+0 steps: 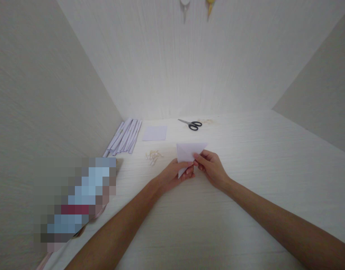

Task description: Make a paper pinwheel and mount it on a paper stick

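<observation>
A white sheet of paper [186,151], folded into a triangle, is held up between my two hands above the table. My left hand [179,170] pinches its lower edge, with the thumb lying on the front and the fingers behind. From the right, my right hand [210,167] grips the slanting edge between thumb and fingers. The fingertips of both hands come close together near the paper's lower middle. Left of the paper lies a small heap of short cotton-bud pieces [154,156].
Scissors with black handles [193,125] lie behind the paper, beside some pale scraps [207,121]. A flat white paper square [154,133] and a stack of rolled paper tubes [125,137] lie at back left. A blurred-out object [85,195] stands by the left wall. Two hooks [210,7] hang on the back wall.
</observation>
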A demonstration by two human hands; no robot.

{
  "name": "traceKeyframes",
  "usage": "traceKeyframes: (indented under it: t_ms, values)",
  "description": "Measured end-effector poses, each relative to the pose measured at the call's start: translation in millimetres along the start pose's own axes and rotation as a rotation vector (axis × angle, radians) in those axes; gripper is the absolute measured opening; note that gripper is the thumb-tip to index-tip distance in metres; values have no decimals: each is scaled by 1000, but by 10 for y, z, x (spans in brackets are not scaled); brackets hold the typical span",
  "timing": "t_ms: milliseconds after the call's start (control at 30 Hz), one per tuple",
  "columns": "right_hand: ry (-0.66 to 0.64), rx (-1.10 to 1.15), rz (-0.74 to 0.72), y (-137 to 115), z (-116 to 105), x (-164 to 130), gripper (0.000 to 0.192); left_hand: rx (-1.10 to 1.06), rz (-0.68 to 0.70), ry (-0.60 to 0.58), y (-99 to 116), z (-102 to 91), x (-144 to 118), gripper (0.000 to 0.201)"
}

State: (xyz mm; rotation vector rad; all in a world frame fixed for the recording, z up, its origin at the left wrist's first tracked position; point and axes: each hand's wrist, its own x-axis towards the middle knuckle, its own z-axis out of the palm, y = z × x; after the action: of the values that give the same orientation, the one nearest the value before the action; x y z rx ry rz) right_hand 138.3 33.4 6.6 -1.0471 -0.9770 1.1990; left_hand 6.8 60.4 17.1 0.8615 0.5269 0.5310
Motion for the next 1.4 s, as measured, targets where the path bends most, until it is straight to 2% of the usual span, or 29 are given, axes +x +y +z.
traceKeyframes:
  t_ms: [200,367,867,1100,1267,1400]
  values:
    - [55,-23,35,32,-29,26,26,-36,16,25,2,1,7,14]
    - [51,5,53,13,-24,27,28,-60,24,25,-2,-9,12,13]
    - [-52,77,61,-10,-27,10,19,-82,33,-2,2,-23,14,15]
    - [-101,89,67,-28,-23,-3,16,-54,35,28,-2,-34,29,19]
    - [-84,110,88,-37,-12,2,19,-42,73,43,-15,-22,32,16]
    - [-126,88,76,-32,-10,-3,18,9,110,25,-18,5,27,14]
